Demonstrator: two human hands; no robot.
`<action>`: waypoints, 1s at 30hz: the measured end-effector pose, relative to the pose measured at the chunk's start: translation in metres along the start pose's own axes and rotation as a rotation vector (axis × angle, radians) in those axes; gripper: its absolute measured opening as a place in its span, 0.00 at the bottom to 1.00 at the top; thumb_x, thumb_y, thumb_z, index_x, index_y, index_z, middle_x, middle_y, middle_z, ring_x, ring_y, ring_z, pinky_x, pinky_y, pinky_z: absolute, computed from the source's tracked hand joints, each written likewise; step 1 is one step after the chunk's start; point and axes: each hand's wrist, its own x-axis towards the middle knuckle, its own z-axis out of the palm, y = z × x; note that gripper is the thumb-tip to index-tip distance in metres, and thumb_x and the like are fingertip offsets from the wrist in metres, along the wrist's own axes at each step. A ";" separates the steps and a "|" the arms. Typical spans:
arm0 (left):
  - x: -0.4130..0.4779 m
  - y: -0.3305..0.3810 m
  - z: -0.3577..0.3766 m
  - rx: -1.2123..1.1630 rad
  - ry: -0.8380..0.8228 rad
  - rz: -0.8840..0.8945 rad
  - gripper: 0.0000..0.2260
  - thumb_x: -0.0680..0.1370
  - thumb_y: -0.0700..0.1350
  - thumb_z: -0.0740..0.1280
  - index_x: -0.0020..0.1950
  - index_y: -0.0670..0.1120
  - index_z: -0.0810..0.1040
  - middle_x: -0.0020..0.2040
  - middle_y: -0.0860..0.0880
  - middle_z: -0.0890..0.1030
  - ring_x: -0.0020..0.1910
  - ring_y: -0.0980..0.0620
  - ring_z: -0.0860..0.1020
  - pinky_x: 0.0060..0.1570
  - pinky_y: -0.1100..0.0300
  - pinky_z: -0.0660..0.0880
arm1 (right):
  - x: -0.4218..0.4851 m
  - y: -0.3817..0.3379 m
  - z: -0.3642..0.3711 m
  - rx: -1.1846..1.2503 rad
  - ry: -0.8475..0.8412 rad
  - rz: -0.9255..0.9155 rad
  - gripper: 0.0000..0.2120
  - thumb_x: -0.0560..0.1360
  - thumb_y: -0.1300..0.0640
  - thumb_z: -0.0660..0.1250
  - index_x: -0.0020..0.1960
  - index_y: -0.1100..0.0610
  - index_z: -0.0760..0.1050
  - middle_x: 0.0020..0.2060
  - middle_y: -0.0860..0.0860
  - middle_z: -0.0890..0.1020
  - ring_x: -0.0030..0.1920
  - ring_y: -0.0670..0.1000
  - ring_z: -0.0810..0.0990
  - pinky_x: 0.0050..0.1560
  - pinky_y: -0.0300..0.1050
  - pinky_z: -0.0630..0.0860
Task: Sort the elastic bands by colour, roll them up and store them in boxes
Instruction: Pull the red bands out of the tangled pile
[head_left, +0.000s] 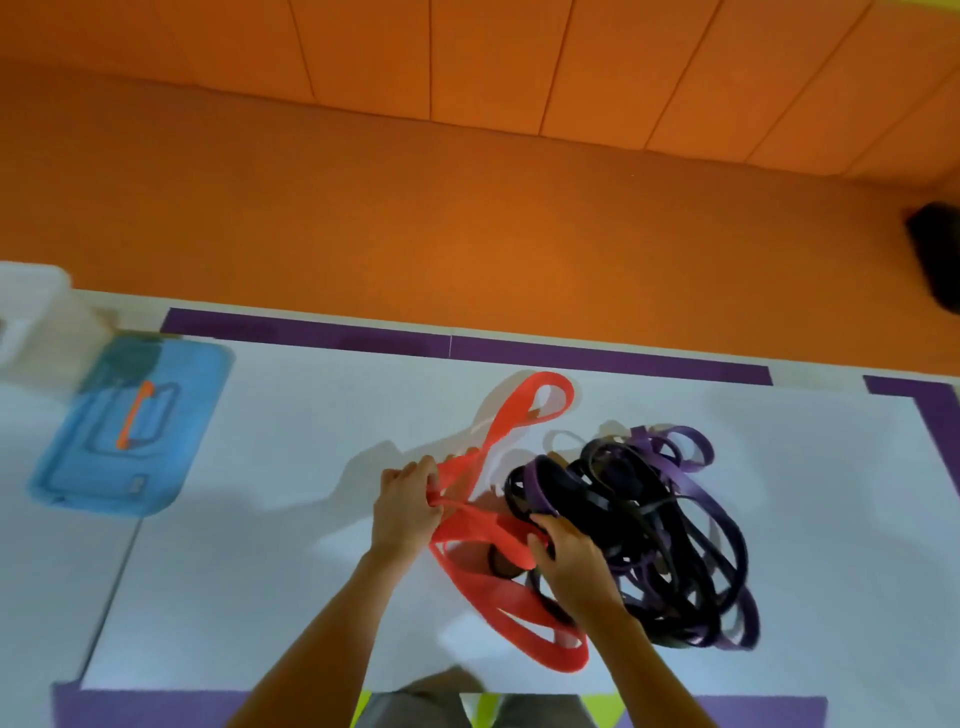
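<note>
Head view, single frame, some motion blur. White table top (260, 519) edged with strips of purple tape (571, 356); orange floor (467, 234) beyond its far edge. Taking the table centre as the clock centre: the wide, flat red-orange elastic band (511, 415) lies at the centre, with one loop reaching toward 12 o'clock and a longer loop trailing toward 6 o'clock near the table's near edge. I cannot tell whether it is one band or several. Left hand (408, 506), at about 7 o'clock, is clenched around the gathered middle of the red-orange elastic band. Right hand (569, 553), at 5 o'clock, has its fingers curled over the same band, thumb on its flat face, and the fingertips touch the edge of the tangled heap of black and purple elastic bands (649, 519). That heap sits unsorted at 3 to 4 o'clock, against the red-orange band and partly overlapping it. At 9 o'clock, well apart from the bands, lies a blue translucent plastic container with an orange handle (197, 415); box or lid, I cannot tell. Just beyond it, at 10 o'clock, is a blurred white plastic box (31, 306). A dark object (935, 254) lies on the floor at 2 o'clock, too blurred to identify.
</note>
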 end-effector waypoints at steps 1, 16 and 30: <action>0.001 -0.006 -0.006 -0.069 0.046 -0.034 0.10 0.73 0.36 0.70 0.46 0.49 0.74 0.43 0.55 0.80 0.52 0.44 0.75 0.45 0.52 0.75 | 0.001 0.000 0.000 0.011 0.012 0.020 0.18 0.85 0.47 0.63 0.71 0.52 0.78 0.66 0.49 0.83 0.67 0.52 0.80 0.70 0.51 0.73; -0.017 -0.082 -0.112 -0.290 0.471 -0.148 0.14 0.72 0.36 0.77 0.45 0.54 0.78 0.41 0.62 0.80 0.39 0.60 0.79 0.43 0.66 0.72 | -0.009 -0.007 -0.007 -0.109 -0.059 0.064 0.13 0.85 0.54 0.62 0.66 0.51 0.79 0.62 0.49 0.84 0.66 0.53 0.80 0.73 0.54 0.71; -0.029 -0.018 -0.007 0.365 -0.112 0.040 0.34 0.75 0.67 0.72 0.79 0.63 0.66 0.85 0.47 0.57 0.85 0.37 0.51 0.77 0.28 0.53 | -0.027 -0.046 0.018 -0.210 0.017 -0.107 0.13 0.83 0.56 0.60 0.62 0.51 0.81 0.57 0.46 0.84 0.59 0.50 0.80 0.67 0.50 0.72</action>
